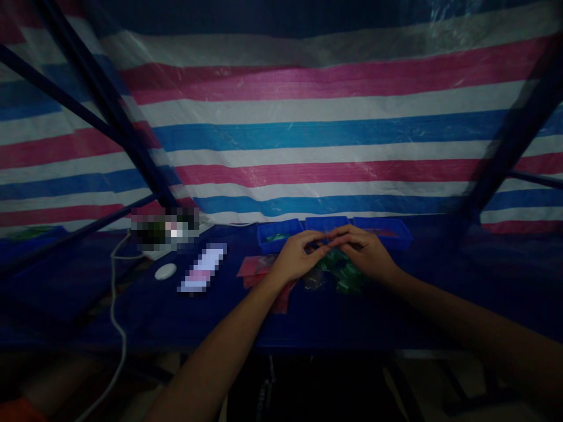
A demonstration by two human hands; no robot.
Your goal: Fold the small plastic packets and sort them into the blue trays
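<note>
My left hand and my right hand meet over the table, in front of the blue bins. Fingertips of both are pinched close together, and whatever lies between them is too small and dark to make out. Just below my right hand is a loose heap of shiny green plastic pieces. A clear, brownish packet lies between the two wrists. Flat red and pink plastic packets lie beside and partly beneath my left hand and forearm.
Behind the hands stand a left blue bin with something green inside, a middle bin and a right bin. Left on the blue table are a phone, a white round object and a white cable. Dark metal posts flank the striped sheet.
</note>
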